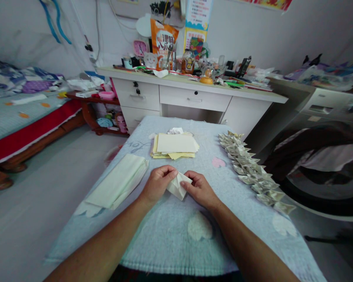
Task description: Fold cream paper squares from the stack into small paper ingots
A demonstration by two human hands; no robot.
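Observation:
My left hand (158,183) and my right hand (200,189) both pinch a small folded piece of pale paper (178,185) just above a table covered with a light blue cloth (164,239). The paper is creased into an angular shape, and my fingers hide parts of its edges. A stack of pale yellow paper sheets (174,146) lies farther back on the cloth. A long row of several folded paper shapes (250,170) runs along the cloth's right side.
A folded pile of pale paper (117,182) lies on the cloth to the left. Behind the table stands a white desk (194,98) crowded with small items. A bed (20,117) is at the left and a washing machine (326,156) at the right.

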